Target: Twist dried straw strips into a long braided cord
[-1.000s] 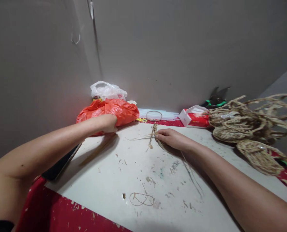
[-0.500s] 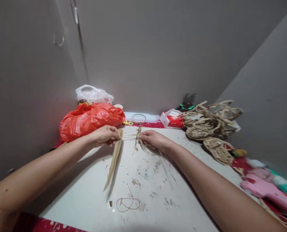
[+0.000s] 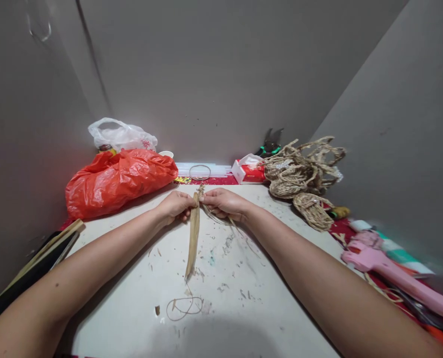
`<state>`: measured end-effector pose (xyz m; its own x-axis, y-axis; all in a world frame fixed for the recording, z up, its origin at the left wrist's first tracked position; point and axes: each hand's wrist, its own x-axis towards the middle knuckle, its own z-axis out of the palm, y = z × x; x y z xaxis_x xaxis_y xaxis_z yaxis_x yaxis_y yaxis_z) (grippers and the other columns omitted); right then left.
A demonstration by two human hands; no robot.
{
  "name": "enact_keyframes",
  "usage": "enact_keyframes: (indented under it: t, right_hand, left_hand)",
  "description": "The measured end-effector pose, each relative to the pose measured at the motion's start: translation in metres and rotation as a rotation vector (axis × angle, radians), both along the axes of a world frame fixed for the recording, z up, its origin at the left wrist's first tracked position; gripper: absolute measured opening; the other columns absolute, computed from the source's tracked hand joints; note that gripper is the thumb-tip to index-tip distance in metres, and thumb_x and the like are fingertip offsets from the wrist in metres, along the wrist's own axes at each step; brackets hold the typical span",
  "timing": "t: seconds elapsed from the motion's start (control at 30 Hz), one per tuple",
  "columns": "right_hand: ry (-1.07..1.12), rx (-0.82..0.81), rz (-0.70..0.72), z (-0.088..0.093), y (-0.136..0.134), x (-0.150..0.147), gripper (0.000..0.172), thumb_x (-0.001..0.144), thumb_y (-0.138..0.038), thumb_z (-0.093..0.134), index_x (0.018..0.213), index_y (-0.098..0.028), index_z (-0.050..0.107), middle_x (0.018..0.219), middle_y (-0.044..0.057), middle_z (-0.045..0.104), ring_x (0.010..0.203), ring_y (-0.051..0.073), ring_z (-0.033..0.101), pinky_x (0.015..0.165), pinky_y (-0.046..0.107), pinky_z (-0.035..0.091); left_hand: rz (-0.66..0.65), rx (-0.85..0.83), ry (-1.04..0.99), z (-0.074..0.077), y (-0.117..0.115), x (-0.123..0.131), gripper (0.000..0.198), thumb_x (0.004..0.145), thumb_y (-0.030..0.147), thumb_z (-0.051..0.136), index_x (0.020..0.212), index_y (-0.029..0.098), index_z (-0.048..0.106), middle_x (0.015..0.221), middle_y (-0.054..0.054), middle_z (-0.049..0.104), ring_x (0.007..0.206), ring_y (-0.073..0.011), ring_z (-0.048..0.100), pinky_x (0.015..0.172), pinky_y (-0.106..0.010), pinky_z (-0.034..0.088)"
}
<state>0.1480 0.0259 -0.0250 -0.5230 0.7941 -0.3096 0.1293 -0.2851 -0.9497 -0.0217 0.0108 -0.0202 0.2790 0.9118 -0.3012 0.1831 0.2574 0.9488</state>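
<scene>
Pinched in my left hand (image 3: 178, 206) is a long, flat, tan strip of dried leaf (image 3: 193, 238), its pointed end hanging down towards me over the white board (image 3: 139, 293). My right hand (image 3: 224, 203) is closed right beside it, its fingertips at a small knotted piece of dried plant fibre (image 3: 201, 189). Thin fibre strands (image 3: 239, 228) trail from under the right hand to the right. Both hands nearly touch at the far part of the board. How the strip and the knotted piece meet is hidden by the fingers.
A red plastic bag (image 3: 120, 176) lies back left, with a white bag (image 3: 122, 136) behind. A tissue pack (image 3: 249, 170), pliers (image 3: 271, 141) and coiled straw rope (image 3: 303, 171) stand back right. A pink glue gun (image 3: 393, 266) lies right; a loose thread (image 3: 184, 308) lies in front.
My hands have come together, bringing the leaf strip from the left up against the knotted fibre piece. The strip now hangs more upright. The view has shifted a little to the right.
</scene>
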Motion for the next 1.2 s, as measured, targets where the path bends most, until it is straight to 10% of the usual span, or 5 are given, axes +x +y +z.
enact_keyframes:
  t: [0.77, 0.97, 1.2]
  right_hand:
    - [-0.019, 0.057, -0.038, -0.002, -0.003, -0.005, 0.03, 0.07, -0.023, 0.066, 0.056, -0.017, 0.041, 0.039, -0.01, 0.03, 0.03, 0.001, 0.019, 0.03, 0.016, 0.01]
    - [-0.055, 0.107, -0.032, 0.001, -0.006, -0.005, 0.029, 0.075, -0.026, 0.061, 0.055, -0.017, 0.043, 0.036, -0.009, 0.031, 0.028, 0.002, 0.02, 0.029, 0.017, 0.011]
    - [-0.146, 0.111, -0.079, 0.005, -0.008, -0.01, 0.025, 0.074, -0.016, 0.057, 0.055, -0.017, 0.042, 0.036, -0.009, 0.032, 0.029, 0.002, 0.022, 0.03, 0.017, 0.012]
  left_hand:
    - [0.053, 0.415, 0.081, -0.007, -0.012, 0.011, 0.021, 0.065, 0.022, 0.063, 0.054, 0.014, 0.047, 0.043, 0.008, 0.042, 0.039, -0.0029, 0.033, 0.043, -0.019, 0.025]
    - [-0.071, 0.465, -0.195, 0.063, -0.036, 0.004, 0.014, 0.075, 0.024, 0.06, 0.071, 0.014, 0.05, 0.063, 0.003, 0.055, 0.054, -0.0057, 0.053, 0.053, -0.018, 0.041]
    - [-0.03, 0.6, -0.064, 0.189, -0.091, -0.064, 0.021, 0.086, 0.008, 0.038, 0.075, 0.017, 0.054, 0.043, 0.005, 0.044, 0.029, -0.002, 0.035, 0.03, -0.008, 0.017]
